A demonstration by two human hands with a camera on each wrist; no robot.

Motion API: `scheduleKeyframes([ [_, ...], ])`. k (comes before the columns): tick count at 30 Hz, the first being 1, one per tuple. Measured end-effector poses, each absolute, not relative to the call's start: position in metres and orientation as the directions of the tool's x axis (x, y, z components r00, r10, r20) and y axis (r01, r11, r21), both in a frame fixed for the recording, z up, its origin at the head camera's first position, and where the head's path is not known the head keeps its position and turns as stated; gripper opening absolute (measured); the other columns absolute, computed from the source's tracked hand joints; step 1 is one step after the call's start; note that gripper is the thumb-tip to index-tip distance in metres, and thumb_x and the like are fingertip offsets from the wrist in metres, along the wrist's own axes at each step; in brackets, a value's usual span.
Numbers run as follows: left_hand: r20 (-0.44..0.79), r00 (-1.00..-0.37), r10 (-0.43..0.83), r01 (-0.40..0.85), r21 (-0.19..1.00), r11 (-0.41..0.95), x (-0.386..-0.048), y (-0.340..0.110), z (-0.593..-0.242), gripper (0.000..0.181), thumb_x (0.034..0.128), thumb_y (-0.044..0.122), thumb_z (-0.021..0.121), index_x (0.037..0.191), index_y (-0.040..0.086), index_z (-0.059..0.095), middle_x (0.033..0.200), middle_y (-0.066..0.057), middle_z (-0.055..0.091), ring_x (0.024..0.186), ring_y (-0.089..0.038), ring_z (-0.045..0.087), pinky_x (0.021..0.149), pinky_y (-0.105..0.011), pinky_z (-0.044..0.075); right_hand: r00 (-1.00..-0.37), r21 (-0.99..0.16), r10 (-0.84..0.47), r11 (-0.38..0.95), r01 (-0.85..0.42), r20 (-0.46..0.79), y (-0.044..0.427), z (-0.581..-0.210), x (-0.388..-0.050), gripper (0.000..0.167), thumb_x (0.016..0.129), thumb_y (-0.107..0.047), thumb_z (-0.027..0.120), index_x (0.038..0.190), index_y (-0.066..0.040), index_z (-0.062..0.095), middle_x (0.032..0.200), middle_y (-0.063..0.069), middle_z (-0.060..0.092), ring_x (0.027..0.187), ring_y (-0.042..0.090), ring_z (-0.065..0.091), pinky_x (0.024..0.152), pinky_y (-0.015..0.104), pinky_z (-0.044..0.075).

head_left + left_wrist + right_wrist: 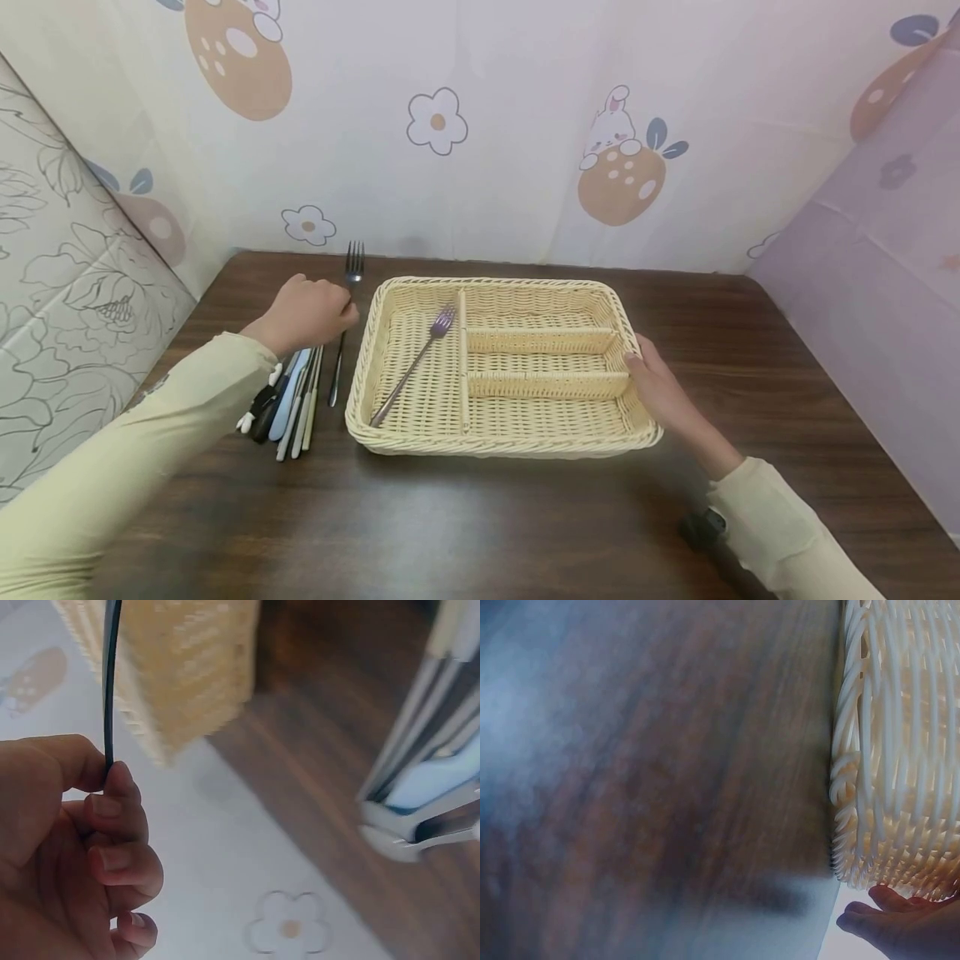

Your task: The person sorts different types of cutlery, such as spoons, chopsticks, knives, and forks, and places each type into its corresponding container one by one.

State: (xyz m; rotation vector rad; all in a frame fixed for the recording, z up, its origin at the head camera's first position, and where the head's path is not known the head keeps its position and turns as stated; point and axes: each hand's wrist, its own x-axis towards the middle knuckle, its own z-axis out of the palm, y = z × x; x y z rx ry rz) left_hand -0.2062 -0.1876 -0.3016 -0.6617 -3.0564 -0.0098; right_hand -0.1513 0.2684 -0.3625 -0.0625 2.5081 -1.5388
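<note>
My left hand (pixel 307 312) pinches a dark metal fork (pixel 355 265) between thumb and fingers, left of a cream wicker basket (pixel 495 448). The fork's tines point toward the wall; in the left wrist view only part of its thin handle (pixel 110 682) shows. With my right hand (pixel 660 387) I grip the basket's right rim, the thumb over the edge. In the right wrist view, fingertips (pixel 885 896) rest against the woven side (pixel 907 750). A second fork (pixel 442 321), purplish, lies slanted in the basket's long left compartment.
Left of the basket, below my left hand, several pieces of cutlery (pixel 300 404) lie bunched on the dark wooden table (pixel 450 517), some with blue, white or yellowish handles. Dividers (pixel 547 383) split the basket's right part into three compartments. A patterned curtain (pixel 510 167) hangs behind the table.
</note>
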Motion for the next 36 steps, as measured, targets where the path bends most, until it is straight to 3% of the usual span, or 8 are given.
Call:
scheduleKeyframes([
  [6, 0.137, -0.875, 0.464, 0.468, -0.004, 0.884, -0.199, -0.171, -0.285, 0.040, 0.0887, 0.014, 0.045, 0.050, 0.015, 0.035, 0.045, 0.004, 0.031, 0.047, -0.014, 0.025, 0.051, -0.030, 0.022, -0.979, -0.887, -0.142, 0.456, 0.066, -0.146, 0.269, -0.362, -0.152, 0.056, 0.105, -0.028, 0.017, 0.150, -0.003, -0.003, 0.140, 0.035, 0.026, 0.112, 0.043, 0.050, 0.093, 0.050, 0.042],
  [10, 0.137, -0.868, 0.478, 0.485, 0.024, 0.874, -0.196, -0.157, -0.278, 0.038, 0.0851, 0.012, 0.047, 0.050, 0.016, 0.032, 0.046, 0.006, 0.027, 0.046, -0.012, 0.022, 0.049, -0.029, 0.021, -0.980, -0.891, -0.135, 0.447, 0.072, -0.147, 0.268, -0.362, -0.151, 0.055, 0.105, -0.027, 0.018, 0.150, -0.004, -0.003, 0.140, 0.035, 0.027, 0.113, 0.042, 0.050, 0.093, 0.049, 0.042],
  [18, 0.064, -0.884, 0.464, 0.468, 0.103, 0.878, -0.200, -0.135, -0.284, 0.036, 0.0849, 0.011, 0.047, 0.051, 0.016, 0.035, 0.046, 0.006, 0.029, 0.044, -0.009, 0.023, 0.044, -0.025, 0.020, -0.980, -0.888, -0.134, 0.454, 0.074, -0.150, 0.269, -0.363, -0.151, 0.056, 0.105, -0.028, 0.017, 0.150, -0.004, -0.004, 0.140, 0.034, 0.027, 0.112, 0.041, 0.050, 0.093, 0.047, 0.042],
  [25, -0.028, -0.907, 0.420, 0.411, 0.154, 0.899, -0.201, -0.119, -0.294, 0.039, 0.0866, 0.014, 0.050, 0.049, 0.015, 0.037, 0.046, 0.006, 0.030, 0.043, -0.009, 0.027, 0.044, -0.025, 0.022, -0.979, -0.906, -0.140, 0.415, 0.080, -0.150, 0.268, -0.363, -0.152, 0.056, 0.105, -0.028, 0.019, 0.151, -0.005, -0.003, 0.137, 0.036, 0.029, 0.106, 0.043, 0.054, 0.083, 0.044, 0.050],
  [32, -0.101, -0.915, 0.391, 0.375, 0.149, 0.915, -0.200, -0.108, -0.304, 0.041, 0.0885, 0.018, 0.051, 0.049, 0.015, 0.038, 0.046, 0.006, 0.031, 0.043, -0.009, 0.028, 0.042, -0.024, 0.023, -0.982, -0.896, -0.132, 0.439, 0.062, -0.132, 0.267, -0.362, -0.152, 0.056, 0.105, -0.028, 0.018, 0.150, -0.003, -0.002, 0.139, 0.035, 0.028, 0.113, 0.042, 0.049, 0.094, 0.049, 0.042],
  [36, -0.124, -0.912, 0.390, 0.372, 0.150, 0.916, -0.199, -0.106, -0.307, 0.042, 0.0901, 0.021, 0.052, 0.051, 0.015, 0.038, 0.046, 0.006, 0.031, 0.043, -0.009, 0.030, 0.042, -0.025, 0.025, -0.981, -0.897, -0.137, 0.438, 0.066, -0.139, 0.267, -0.361, -0.151, 0.056, 0.105, -0.028, 0.018, 0.150, -0.003, -0.002, 0.139, 0.035, 0.028, 0.113, 0.042, 0.049, 0.092, 0.048, 0.043],
])
